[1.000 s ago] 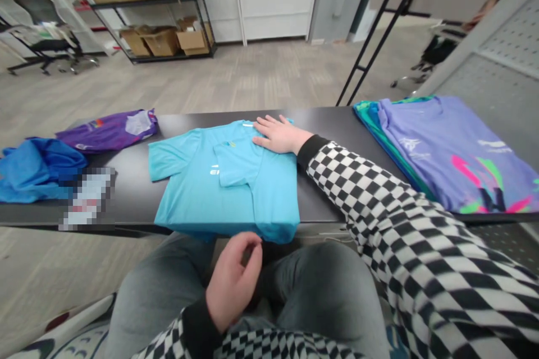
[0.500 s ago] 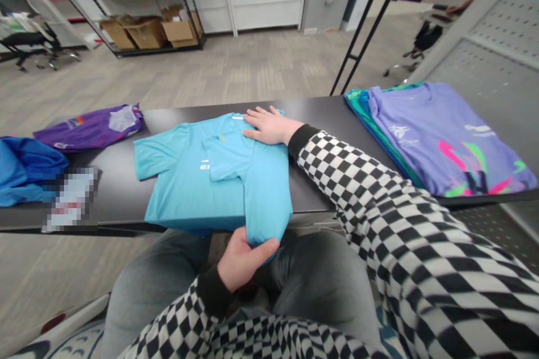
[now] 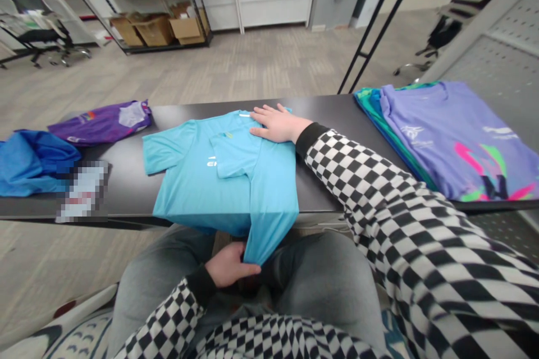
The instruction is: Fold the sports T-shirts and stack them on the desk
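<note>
A light blue T-shirt (image 3: 202,179) lies on the dark table, its right side folded inward so that one sleeve rests across the chest over part of the white lettering. The other sleeve spreads out to the left. My right hand (image 3: 278,123) lies flat near the collar, fingers stretched on the cloth. Below the table's front edge, my left hand (image 3: 231,265) pinches the lower hem of the folded side, thumb on top. The hem hangs over the edge above my lap, and the fingers under it are partly hidden.
Folded shirts, a lilac one (image 3: 455,134) on top, are stacked at the right. Toward the left lie a purple garment (image 3: 99,124), a crumpled blue cloth (image 3: 36,160) and a blurred packet (image 3: 84,190). A black stand (image 3: 374,28) rises behind the table (image 3: 324,112).
My left hand has moved down and slightly left, drawing the folded hem to a point. My right hand stays flat near the collar. The whole view has shifted slightly.
</note>
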Tool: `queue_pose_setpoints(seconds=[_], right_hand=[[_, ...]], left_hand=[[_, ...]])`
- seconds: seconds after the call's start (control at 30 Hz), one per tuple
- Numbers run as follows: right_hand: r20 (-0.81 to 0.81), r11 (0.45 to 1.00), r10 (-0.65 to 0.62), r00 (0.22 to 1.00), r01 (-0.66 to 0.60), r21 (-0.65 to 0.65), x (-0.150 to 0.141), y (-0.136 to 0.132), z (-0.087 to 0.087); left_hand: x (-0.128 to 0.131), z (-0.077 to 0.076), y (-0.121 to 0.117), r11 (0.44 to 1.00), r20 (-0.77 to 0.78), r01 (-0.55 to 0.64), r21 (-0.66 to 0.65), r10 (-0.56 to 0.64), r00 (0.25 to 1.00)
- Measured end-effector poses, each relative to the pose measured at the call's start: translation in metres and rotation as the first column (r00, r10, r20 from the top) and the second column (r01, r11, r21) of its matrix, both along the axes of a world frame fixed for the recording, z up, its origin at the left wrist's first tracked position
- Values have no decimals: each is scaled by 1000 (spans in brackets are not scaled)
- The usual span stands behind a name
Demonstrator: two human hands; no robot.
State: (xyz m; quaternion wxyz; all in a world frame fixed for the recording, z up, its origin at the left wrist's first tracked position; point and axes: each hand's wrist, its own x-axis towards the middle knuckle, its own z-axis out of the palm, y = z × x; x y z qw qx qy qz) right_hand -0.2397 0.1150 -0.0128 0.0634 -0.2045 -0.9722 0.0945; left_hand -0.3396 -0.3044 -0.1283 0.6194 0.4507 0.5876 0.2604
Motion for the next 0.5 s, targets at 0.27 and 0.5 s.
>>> queue_pose_setpoints(seconds=[0.27, 0.5], right_hand=[[-2, 1000, -8, 1000, 8, -13, 1, -3, 3], [-10, 1000, -2, 1000, 2, -12, 3, -3, 4]], left_hand=[[39, 49, 27, 871, 636, -491, 13, 371, 676], [64, 82, 24, 724, 471, -689, -33, 619, 628]])
